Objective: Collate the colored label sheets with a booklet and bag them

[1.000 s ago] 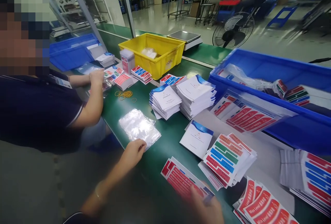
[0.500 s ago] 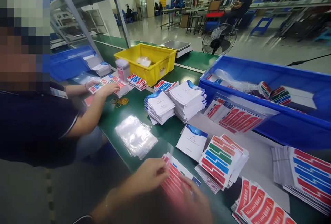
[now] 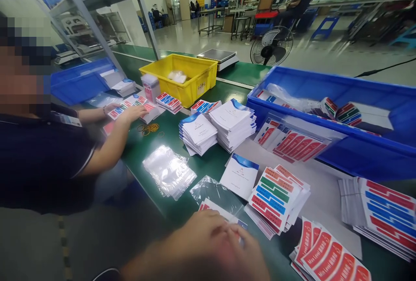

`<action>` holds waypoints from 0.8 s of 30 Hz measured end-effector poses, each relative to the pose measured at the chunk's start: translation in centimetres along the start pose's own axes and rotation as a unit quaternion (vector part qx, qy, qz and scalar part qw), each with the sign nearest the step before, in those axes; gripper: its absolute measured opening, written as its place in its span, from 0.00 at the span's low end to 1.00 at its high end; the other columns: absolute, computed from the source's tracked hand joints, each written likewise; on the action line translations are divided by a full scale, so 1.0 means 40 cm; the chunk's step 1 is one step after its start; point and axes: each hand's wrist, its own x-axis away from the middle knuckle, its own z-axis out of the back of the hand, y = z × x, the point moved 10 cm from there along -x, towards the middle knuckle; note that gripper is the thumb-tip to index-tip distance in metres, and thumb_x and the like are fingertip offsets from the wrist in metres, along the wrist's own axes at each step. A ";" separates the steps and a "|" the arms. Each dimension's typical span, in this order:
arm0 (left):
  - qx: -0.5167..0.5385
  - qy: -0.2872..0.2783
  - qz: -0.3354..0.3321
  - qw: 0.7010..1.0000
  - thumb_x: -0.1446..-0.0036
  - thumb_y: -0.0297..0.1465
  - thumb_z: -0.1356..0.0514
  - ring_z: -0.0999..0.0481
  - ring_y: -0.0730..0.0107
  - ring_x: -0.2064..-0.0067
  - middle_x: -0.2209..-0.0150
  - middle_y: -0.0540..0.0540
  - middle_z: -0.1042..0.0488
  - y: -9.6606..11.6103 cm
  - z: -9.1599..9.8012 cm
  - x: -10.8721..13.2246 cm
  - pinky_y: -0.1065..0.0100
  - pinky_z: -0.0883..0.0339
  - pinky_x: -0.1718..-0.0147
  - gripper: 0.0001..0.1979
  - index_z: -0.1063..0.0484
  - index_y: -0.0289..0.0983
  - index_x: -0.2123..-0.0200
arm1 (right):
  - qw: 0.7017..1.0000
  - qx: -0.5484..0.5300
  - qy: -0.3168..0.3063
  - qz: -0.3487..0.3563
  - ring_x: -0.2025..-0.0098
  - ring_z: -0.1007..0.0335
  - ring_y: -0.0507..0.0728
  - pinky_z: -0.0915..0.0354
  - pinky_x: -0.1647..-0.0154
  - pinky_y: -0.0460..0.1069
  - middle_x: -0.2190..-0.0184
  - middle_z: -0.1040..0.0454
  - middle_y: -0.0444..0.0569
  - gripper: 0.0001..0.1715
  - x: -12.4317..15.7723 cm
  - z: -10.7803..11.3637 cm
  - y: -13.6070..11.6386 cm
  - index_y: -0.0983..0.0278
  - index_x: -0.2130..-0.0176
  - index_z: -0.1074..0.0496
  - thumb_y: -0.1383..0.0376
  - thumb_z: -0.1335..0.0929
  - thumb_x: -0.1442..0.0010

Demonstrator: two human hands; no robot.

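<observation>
My left hand [image 3: 203,231] and my right hand [image 3: 248,253] meet at the bottom edge, blurred. Both are closed on a small set of red sticker sheets [image 3: 217,211] above the green belt. A clear plastic bag [image 3: 212,190] lies open over the far end of that set. Just left of it rests a stack of clear bags [image 3: 169,170]. Beyond my right hand lie a white booklet [image 3: 239,176] and a stack of coloured sticker sheets [image 3: 276,196].
A co-worker sits at left, one hand [image 3: 131,112] on sticker sheets by rubber bands [image 3: 147,128]. Two booklet stacks [image 3: 198,131] stand mid-belt. A yellow bin [image 3: 190,84], a scale [image 3: 217,58], a blue bin [image 3: 357,159] and red sticker sheets [image 3: 325,257] surround them.
My left hand left the stack of clear bags and joined my right hand on the sticker sheets. A clear bag now covers the set's far end. The co-worker's hand shifted slightly.
</observation>
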 end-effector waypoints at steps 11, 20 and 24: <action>-0.109 0.049 0.014 0.993 0.45 0.25 0.49 0.31 0.70 0.70 0.73 0.47 0.29 -0.003 -0.002 0.000 0.70 0.41 0.72 0.07 0.33 0.37 0.73 | 1.000 0.017 -0.009 0.009 0.69 0.26 0.56 0.34 0.68 0.43 0.73 0.23 0.45 0.20 0.016 -0.018 -0.028 0.62 0.69 0.27 0.53 0.39 0.38; -0.178 0.199 0.042 0.963 0.49 0.24 0.49 0.34 0.69 0.72 0.76 0.47 0.32 0.006 0.099 0.025 0.68 0.43 0.74 0.08 0.40 0.38 0.78 | 0.998 0.053 0.009 0.031 0.72 0.26 0.56 0.34 0.74 0.43 0.74 0.23 0.46 0.20 0.035 -0.025 0.001 0.62 0.69 0.27 0.53 0.39 0.39; -0.167 0.103 -0.005 0.981 0.51 0.24 0.47 0.34 0.69 0.71 0.76 0.48 0.31 0.043 0.063 0.021 0.68 0.43 0.74 0.06 0.39 0.38 0.77 | 0.991 0.112 0.031 0.063 0.71 0.27 0.56 0.33 0.67 0.45 0.73 0.23 0.45 0.15 0.042 0.010 -0.044 0.61 0.69 0.29 0.54 0.37 0.40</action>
